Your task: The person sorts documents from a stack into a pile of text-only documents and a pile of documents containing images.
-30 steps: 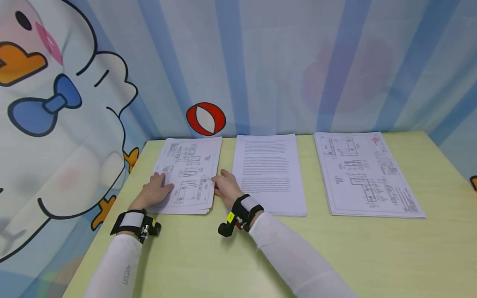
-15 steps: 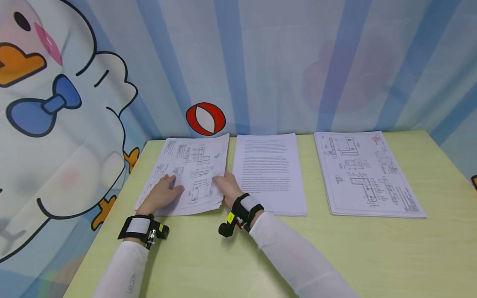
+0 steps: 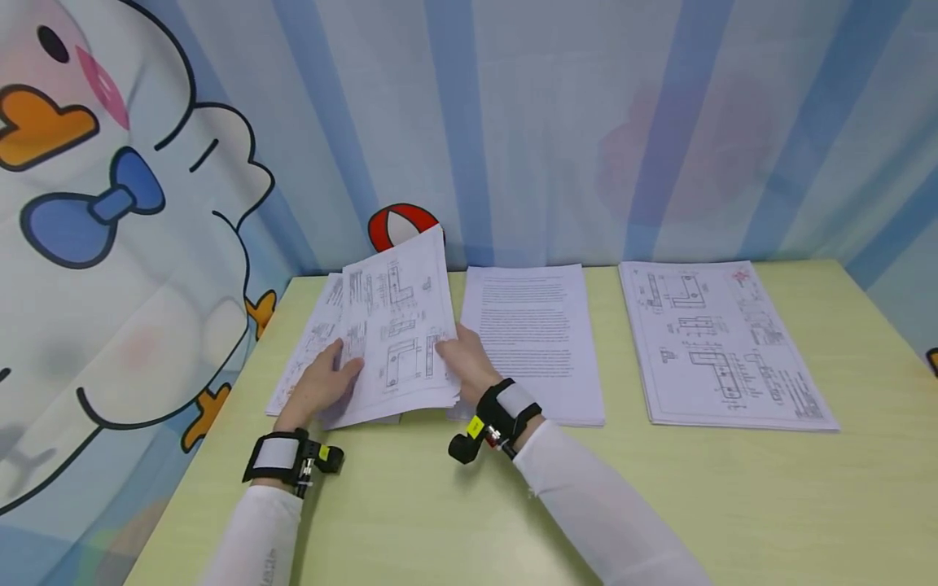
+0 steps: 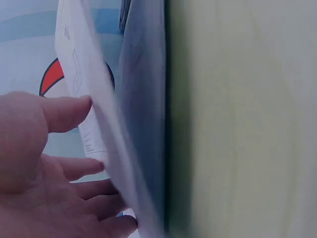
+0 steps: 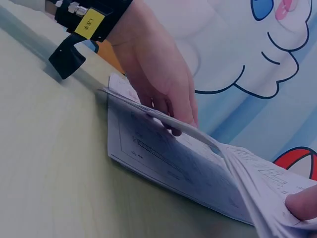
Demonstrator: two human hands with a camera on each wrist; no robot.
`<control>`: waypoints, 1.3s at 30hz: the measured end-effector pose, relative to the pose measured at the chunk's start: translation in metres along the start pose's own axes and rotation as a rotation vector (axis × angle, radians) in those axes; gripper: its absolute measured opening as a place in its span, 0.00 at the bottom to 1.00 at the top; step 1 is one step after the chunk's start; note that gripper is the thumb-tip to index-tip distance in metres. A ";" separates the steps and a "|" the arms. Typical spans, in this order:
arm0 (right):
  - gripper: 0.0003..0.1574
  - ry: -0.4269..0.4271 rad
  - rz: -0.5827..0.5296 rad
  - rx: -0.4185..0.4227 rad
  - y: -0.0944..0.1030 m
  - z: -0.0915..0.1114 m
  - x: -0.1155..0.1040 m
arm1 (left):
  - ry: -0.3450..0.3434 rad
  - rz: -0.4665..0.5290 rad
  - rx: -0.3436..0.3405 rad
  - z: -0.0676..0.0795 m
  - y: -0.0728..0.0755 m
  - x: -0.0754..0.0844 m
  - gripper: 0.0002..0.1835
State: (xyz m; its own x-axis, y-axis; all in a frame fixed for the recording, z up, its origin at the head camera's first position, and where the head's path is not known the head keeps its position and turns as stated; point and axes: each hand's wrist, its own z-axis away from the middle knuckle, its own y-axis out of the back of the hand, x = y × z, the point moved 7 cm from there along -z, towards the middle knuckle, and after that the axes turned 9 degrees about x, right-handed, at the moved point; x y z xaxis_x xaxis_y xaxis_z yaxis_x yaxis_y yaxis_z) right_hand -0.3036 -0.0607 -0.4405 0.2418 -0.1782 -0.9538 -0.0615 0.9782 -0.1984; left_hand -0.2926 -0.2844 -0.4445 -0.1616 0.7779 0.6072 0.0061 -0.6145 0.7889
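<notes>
Several sheets of paper (image 3: 399, 325) printed with technical drawings are lifted and tilted off the left paper stack (image 3: 308, 350). My right hand (image 3: 471, 362) pinches their right edge, thumb on the printed face; its fingers behind the sheets are hidden. At the lower left of the sheets is my left hand (image 3: 318, 387), fingers fairly straight. In the left wrist view, the thumb and fingers of that hand (image 4: 64, 163) touch the printed side. The right wrist view shows a gap under the raised sheets (image 5: 213, 141), above the paper left on the table.
A stack of text pages (image 3: 531, 325) lies in the middle, just beyond my right hand. Another stack of drawings (image 3: 721, 342) lies to the right. All rest on a pale yellow-green table (image 3: 733, 505), with a printed curtain (image 3: 542, 122) behind its far edge.
The upper sheets have come up off the left stack, shifted right and tilted up, their right edge pinched in my right hand. My left hand has slid slightly right; the right hand moved slightly right.
</notes>
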 end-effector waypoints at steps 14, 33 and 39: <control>0.25 0.047 -0.055 -0.031 0.058 0.008 -0.027 | 0.076 0.531 0.096 0.007 -0.017 0.037 0.31; 0.25 0.185 0.150 0.134 0.147 0.032 -0.064 | -0.177 0.831 0.103 0.019 -0.062 0.129 0.25; 0.24 0.188 0.283 0.229 0.181 0.037 -0.067 | -0.203 0.852 0.077 0.019 -0.080 0.158 0.24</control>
State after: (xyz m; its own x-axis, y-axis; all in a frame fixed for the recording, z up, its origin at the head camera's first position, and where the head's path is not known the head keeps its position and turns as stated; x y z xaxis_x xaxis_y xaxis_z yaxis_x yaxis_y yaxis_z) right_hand -0.2950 0.1323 -0.4043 0.0641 0.1060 -0.9923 0.1225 0.9860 0.1133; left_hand -0.2998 -0.1098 -0.4097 0.1071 0.0714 0.9917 0.1128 -0.9919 0.0593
